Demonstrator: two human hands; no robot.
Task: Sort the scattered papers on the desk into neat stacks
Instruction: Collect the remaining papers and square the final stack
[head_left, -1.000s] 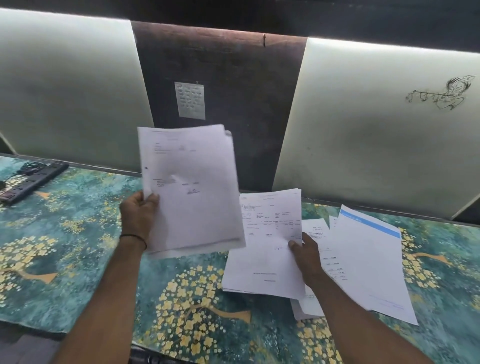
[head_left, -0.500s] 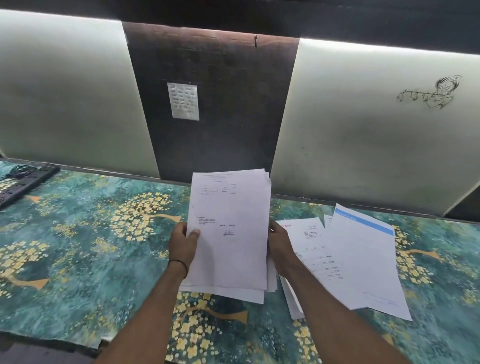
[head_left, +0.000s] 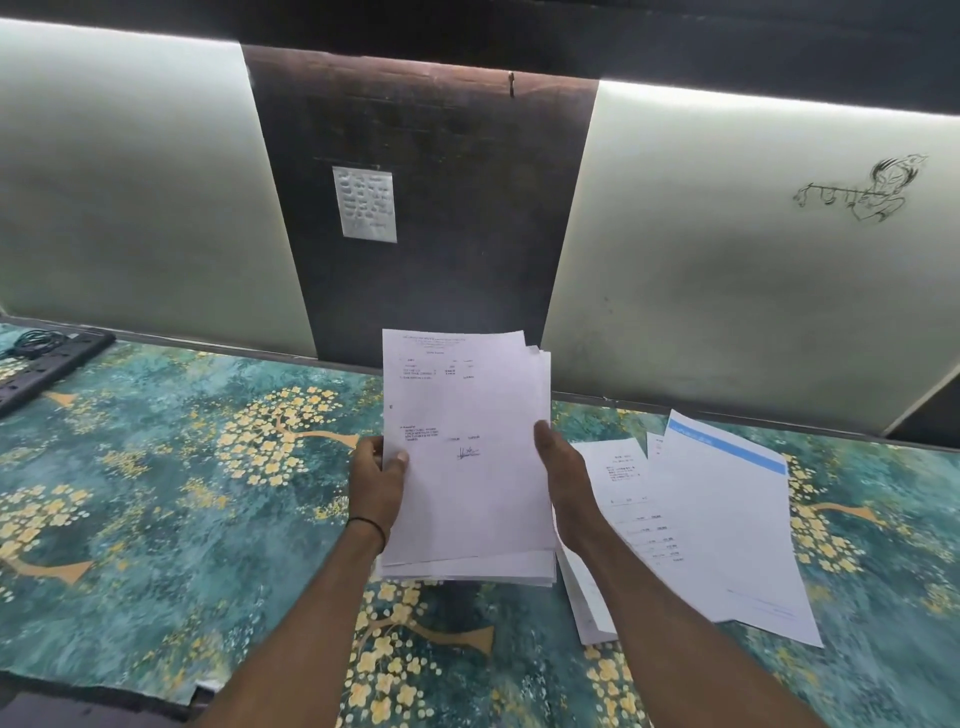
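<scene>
A stack of white printed papers (head_left: 467, 467) stands tilted up above the middle of the desk, its edges roughly aligned. My left hand (head_left: 376, 480) grips its left edge with the thumb on the front sheet. My right hand (head_left: 563, 480) holds its right edge, fingers behind the sheets. To the right, several loose papers (head_left: 634, 499) lie overlapping on the desk, topped by a white sheet with a blue header band (head_left: 737, 525).
The desk carries a teal cover with yellow flower trees (head_left: 182, 493). A black power strip with a cable (head_left: 47, 364) lies at the far left. Pale panels and a dark panel (head_left: 426, 208) with a small notice rise behind the desk.
My left hand brought its papers from the upper left to the centre. They were laid on the sheets my right hand held, and both hands now hold one stack.
</scene>
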